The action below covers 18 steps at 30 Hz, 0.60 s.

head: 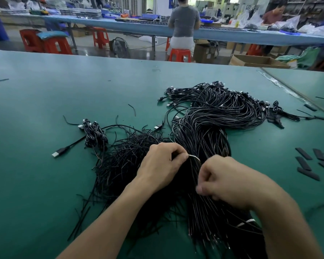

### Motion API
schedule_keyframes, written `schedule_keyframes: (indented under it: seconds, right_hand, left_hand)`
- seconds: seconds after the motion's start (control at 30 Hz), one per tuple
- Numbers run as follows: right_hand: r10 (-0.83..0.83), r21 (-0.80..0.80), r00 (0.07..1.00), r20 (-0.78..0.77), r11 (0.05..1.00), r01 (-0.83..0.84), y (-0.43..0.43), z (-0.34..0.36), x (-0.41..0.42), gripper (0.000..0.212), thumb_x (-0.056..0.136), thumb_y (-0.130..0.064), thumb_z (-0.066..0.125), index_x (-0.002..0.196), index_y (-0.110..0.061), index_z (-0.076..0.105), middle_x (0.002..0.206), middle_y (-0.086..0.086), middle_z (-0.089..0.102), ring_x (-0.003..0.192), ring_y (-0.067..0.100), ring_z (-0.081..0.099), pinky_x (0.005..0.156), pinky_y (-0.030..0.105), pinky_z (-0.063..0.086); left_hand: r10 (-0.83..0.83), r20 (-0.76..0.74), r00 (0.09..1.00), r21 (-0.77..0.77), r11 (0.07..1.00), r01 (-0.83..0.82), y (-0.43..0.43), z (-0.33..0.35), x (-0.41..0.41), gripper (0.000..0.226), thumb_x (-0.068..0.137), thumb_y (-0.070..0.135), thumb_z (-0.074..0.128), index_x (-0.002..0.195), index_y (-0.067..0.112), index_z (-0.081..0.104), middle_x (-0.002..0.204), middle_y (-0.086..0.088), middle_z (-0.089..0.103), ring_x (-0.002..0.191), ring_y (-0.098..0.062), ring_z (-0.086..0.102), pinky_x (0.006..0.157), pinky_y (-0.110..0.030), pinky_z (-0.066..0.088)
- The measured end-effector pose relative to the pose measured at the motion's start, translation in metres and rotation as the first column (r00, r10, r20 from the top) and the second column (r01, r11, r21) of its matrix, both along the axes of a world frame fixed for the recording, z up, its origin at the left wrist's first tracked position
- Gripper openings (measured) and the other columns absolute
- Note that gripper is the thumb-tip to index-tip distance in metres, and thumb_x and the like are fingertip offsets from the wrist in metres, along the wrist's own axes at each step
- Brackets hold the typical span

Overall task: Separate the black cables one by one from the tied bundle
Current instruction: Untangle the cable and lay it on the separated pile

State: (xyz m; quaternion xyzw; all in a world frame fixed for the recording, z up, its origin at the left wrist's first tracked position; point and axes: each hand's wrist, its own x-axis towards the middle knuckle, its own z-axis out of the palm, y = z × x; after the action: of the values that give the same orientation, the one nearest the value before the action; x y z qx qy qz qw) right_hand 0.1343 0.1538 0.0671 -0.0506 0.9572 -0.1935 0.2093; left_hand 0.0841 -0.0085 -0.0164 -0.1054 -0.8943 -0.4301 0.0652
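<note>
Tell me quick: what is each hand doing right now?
Left hand: closed, gripping the cable bundle at its white tie.
Right hand: closed, pinching cables of the same bundle on the tie's near side.

Counted: one left hand (157, 165), one right hand (223, 180), one tied bundle (204, 131), one white tie (194, 158) between the fingers (178, 155), a second white tie (249, 221) nearer than the fingers, and one coiled cable (94, 134) left of them.

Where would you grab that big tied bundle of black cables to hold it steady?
At the narrow neck beside the farther white tie, from above on its left, as the left hand grips the tied bundle now. Only there are the cables cinched tight; elsewhere they fan out. The right hand pinches at the near ends.
</note>
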Motion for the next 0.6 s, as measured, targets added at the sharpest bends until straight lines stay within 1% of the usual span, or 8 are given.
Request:
schedule_keyframes:
  seconds: [0.07,0.13,0.23,0.3,0.37,0.43,0.47,0.6]
  right_hand:
    - [0.094,0.023,0.987,0.131,0.995,-0.097,0.011,0.012,0.006,0.013,0.083,-0.022,0.071,0.071,-0.021,0.069,0.057,-0.003,0.066,0.052,0.006,0.061,0.055,0.022,0.052]
    - [0.051,0.041,0.997,0.05,0.998,-0.053,0.019,0.016,0.007,0.015,0.083,-0.024,0.071,0.068,-0.024,0.069,0.054,-0.008,0.066,0.05,0.003,0.062,0.055,0.02,0.052]
    - [-0.11,-0.021,0.978,-0.179,0.994,0.108,0.013,0.006,0.0,0.019,0.085,-0.037,0.07,0.074,-0.023,0.065,0.073,-0.006,0.066,0.066,0.01,0.065,0.064,0.029,0.055]
    - [-0.174,-0.045,0.966,-0.193,0.985,0.168,-0.003,-0.004,-0.003,0.029,0.078,-0.049,0.074,0.08,-0.025,0.058,0.089,-0.002,0.06,0.078,0.014,0.061,0.068,0.033,0.053]
    - [-0.213,-0.039,0.962,-0.171,0.977,0.209,-0.016,-0.014,-0.005,0.038,0.071,-0.049,0.079,0.084,-0.024,0.052,0.091,-0.002,0.051,0.077,0.014,0.053,0.059,0.031,0.045]
    - [-0.266,-0.04,0.945,-0.191,0.964,0.264,-0.021,-0.02,-0.005,0.034,0.073,-0.041,0.079,0.087,-0.022,0.054,0.086,-0.005,0.04,0.072,0.015,0.047,0.053,0.028,0.036]
    - [-0.285,-0.042,0.935,-0.212,0.958,0.283,-0.022,-0.021,-0.006,0.03,0.076,-0.037,0.078,0.089,-0.022,0.057,0.085,-0.006,0.037,0.074,0.017,0.048,0.055,0.028,0.037]
    - [-0.268,-0.038,0.938,-0.22,0.963,0.266,-0.015,-0.02,-0.007,0.014,0.084,-0.033,0.074,0.086,-0.022,0.066,0.092,0.002,0.054,0.088,0.024,0.059,0.073,0.034,0.051]
  left_hand:
    - [0.01,-0.015,1.0,-0.006,1.0,-0.01,-0.001,-0.001,-0.001,0.016,0.091,0.036,0.066,0.075,0.041,0.066,0.073,0.015,0.068,0.076,-0.007,0.061,0.075,-0.035,0.054]
    - [0.012,-0.012,1.0,0.003,1.0,-0.012,-0.001,-0.001,-0.001,0.016,0.091,0.036,0.066,0.075,0.04,0.067,0.07,0.015,0.067,0.072,-0.005,0.059,0.072,-0.032,0.053]
    - [0.0,-0.01,1.0,0.001,1.0,0.0,-0.001,-0.001,-0.001,0.017,0.091,0.037,0.066,0.075,0.042,0.066,0.071,0.015,0.067,0.07,-0.005,0.058,0.071,-0.033,0.054]
    - [-0.005,-0.009,1.0,0.01,1.0,0.005,0.0,-0.001,-0.001,0.013,0.09,0.037,0.067,0.078,0.04,0.069,0.073,0.014,0.069,0.072,-0.007,0.061,0.072,-0.035,0.055]
    - [-0.003,-0.004,1.0,0.02,1.0,0.003,-0.001,-0.001,-0.001,0.01,0.09,0.037,0.068,0.081,0.038,0.071,0.075,0.012,0.071,0.077,-0.01,0.064,0.074,-0.038,0.056]
    - [-0.004,0.001,1.0,0.026,1.0,0.004,-0.001,-0.002,-0.001,0.008,0.089,0.038,0.067,0.082,0.039,0.07,0.076,0.011,0.071,0.078,-0.011,0.066,0.074,-0.039,0.056]
    - [-0.006,0.002,1.0,0.026,1.0,0.006,-0.001,-0.002,-0.001,0.007,0.089,0.039,0.067,0.083,0.04,0.07,0.076,0.011,0.071,0.077,-0.011,0.065,0.073,-0.039,0.056]
    - [-0.005,0.0,1.0,0.022,1.0,0.005,-0.001,0.0,0.0,0.009,0.09,0.038,0.067,0.082,0.038,0.071,0.076,0.011,0.071,0.075,-0.01,0.065,0.071,-0.04,0.057]
